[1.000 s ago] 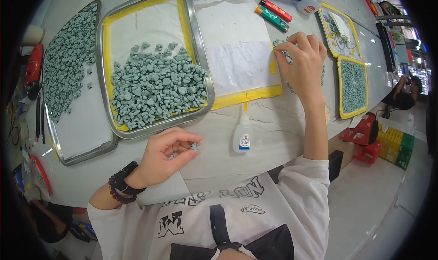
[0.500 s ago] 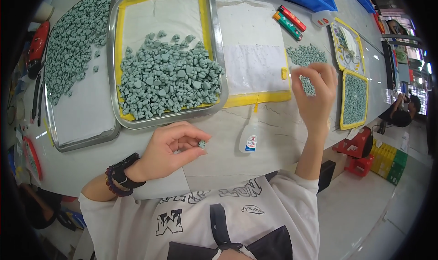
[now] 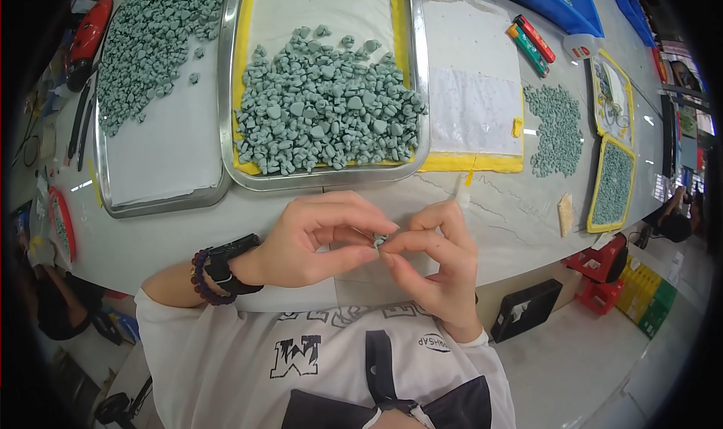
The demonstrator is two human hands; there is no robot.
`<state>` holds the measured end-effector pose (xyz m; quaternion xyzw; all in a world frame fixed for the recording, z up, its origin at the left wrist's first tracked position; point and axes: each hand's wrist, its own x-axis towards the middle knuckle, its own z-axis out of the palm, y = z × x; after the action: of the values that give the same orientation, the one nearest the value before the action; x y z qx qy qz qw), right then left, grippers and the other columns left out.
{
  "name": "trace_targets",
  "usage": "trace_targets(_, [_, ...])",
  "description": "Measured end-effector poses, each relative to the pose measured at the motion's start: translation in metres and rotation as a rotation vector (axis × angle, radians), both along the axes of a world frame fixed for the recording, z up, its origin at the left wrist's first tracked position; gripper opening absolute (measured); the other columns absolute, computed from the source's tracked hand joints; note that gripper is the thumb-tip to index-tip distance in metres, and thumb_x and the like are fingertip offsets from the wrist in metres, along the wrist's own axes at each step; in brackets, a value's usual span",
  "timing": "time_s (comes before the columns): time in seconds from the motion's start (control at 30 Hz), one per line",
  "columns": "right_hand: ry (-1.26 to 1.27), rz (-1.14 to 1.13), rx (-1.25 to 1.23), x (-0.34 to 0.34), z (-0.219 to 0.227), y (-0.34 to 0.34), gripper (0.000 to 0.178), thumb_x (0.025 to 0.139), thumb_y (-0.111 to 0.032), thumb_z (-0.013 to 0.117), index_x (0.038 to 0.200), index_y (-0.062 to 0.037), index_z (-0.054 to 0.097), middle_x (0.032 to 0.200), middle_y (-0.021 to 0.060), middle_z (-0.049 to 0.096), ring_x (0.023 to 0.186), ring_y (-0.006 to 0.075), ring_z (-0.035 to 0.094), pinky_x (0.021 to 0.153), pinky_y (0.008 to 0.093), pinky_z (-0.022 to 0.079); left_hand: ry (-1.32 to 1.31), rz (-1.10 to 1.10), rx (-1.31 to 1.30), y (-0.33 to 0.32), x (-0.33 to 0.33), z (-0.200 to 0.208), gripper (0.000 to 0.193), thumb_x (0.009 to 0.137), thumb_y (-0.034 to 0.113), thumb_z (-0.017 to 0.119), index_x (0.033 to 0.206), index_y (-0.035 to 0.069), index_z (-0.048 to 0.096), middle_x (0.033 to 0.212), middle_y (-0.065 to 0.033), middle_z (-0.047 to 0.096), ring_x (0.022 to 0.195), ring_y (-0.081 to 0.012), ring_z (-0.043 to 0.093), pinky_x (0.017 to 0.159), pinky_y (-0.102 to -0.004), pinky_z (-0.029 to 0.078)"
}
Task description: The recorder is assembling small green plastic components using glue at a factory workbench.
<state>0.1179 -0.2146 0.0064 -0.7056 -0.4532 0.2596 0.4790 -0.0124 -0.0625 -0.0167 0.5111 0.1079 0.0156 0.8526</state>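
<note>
My left hand (image 3: pixel 312 241) pinches a small grey-green stone-like piece (image 3: pixel 379 241) between thumb and fingertips, above the near part of the table. My right hand (image 3: pixel 437 259) is closed in a pinch right against that piece. Whatever its fingertips hold, if anything, is too small or hidden to make out. Just behind the right hand stands a small glue bottle (image 3: pixel 464 194) with a yellow tip, its lower part covered by the hand. Beyond my hands, a metal tray (image 3: pixel 324 179) edged inside with yellow tape holds a heap of larger grey-green pieces (image 3: pixel 324 112).
To the left, another tray (image 3: pixel 162 203) carries more pieces. A yellow-edged white board (image 3: pixel 474 112) lies right of the middle tray. Farther right are a pile of smaller pieces (image 3: pixel 556 128), two lighters (image 3: pixel 531 45), a yellow-framed tray (image 3: pixel 610 184) and a blue bin (image 3: pixel 580 11).
My right hand has come from beside the pile of smaller pieces down and left to meet my left hand. The left hand still holds its piece. The view has shifted somewhat.
</note>
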Motion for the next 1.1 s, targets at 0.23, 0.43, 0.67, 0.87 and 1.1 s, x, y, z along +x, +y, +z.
trace_targets(0.23, [0.001, -0.03, 0.028, -0.0015, -0.0012, 0.0008, 0.022, 0.061, 0.001, 0.071, 0.08, -0.0086, 0.066, 0.08, 0.0028, 0.05, 0.075, 0.0205, 0.046, 0.066, 0.0297, 0.035, -0.015, -0.003, 0.062, -0.0006, -0.0001, -0.0007, 0.029, 0.079, -0.01, 0.059, 0.108, -0.003, 0.061, 0.11, -0.0144, 0.056, 0.099, -0.0193, 0.058, 0.082, -0.028, 0.051])
trace_targets(0.43, [0.015, -0.029, 0.003, -0.001, 0.0005, -0.0019, 0.023, 0.06, 0.001, 0.071, 0.08, -0.0085, 0.066, 0.08, 0.0029, 0.05, 0.076, 0.0209, 0.046, 0.066, 0.03, 0.035, -0.032, -0.007, 0.14, -0.0009, -0.0008, -0.0017, 0.029, 0.079, -0.01, 0.06, 0.107, -0.003, 0.061, 0.108, -0.0141, 0.057, 0.097, -0.0187, 0.059, 0.078, -0.0272, 0.05])
trace_targets(0.67, [0.007, -0.024, -0.003, -0.0015, 0.0029, -0.0024, 0.024, 0.059, 0.001, 0.071, 0.08, -0.0087, 0.066, 0.08, 0.003, 0.05, 0.076, 0.0211, 0.046, 0.068, 0.0304, 0.036, -0.029, -0.013, 0.139, -0.0013, 0.0007, -0.0002, 0.028, 0.079, -0.01, 0.06, 0.106, -0.003, 0.062, 0.108, -0.014, 0.057, 0.096, -0.0193, 0.059, 0.079, -0.0279, 0.05])
trace_targets(0.87, [-0.016, -0.047, -0.023, -0.0044, 0.0034, -0.0027, 0.024, 0.059, 0.0, 0.071, 0.081, -0.0086, 0.066, 0.08, 0.0025, 0.051, 0.077, 0.0212, 0.046, 0.07, 0.0314, 0.035, -0.044, 0.006, 0.165, -0.0017, -0.0001, -0.0013, 0.027, 0.078, -0.01, 0.061, 0.104, -0.002, 0.063, 0.105, -0.0139, 0.06, 0.094, -0.0195, 0.06, 0.078, -0.0286, 0.051])
trace_targets(1.1, [-0.102, -0.067, -0.001, -0.0071, 0.0041, -0.0048, 0.026, 0.058, 0.0, 0.071, 0.082, -0.0089, 0.066, 0.08, 0.0021, 0.051, 0.076, 0.021, 0.047, 0.069, 0.0321, 0.035, -0.048, 0.03, 0.3, -0.0011, -0.0014, -0.003, 0.022, 0.074, -0.011, 0.065, 0.094, -0.001, 0.067, 0.097, -0.013, 0.064, 0.091, -0.0192, 0.062, 0.077, -0.0293, 0.051])
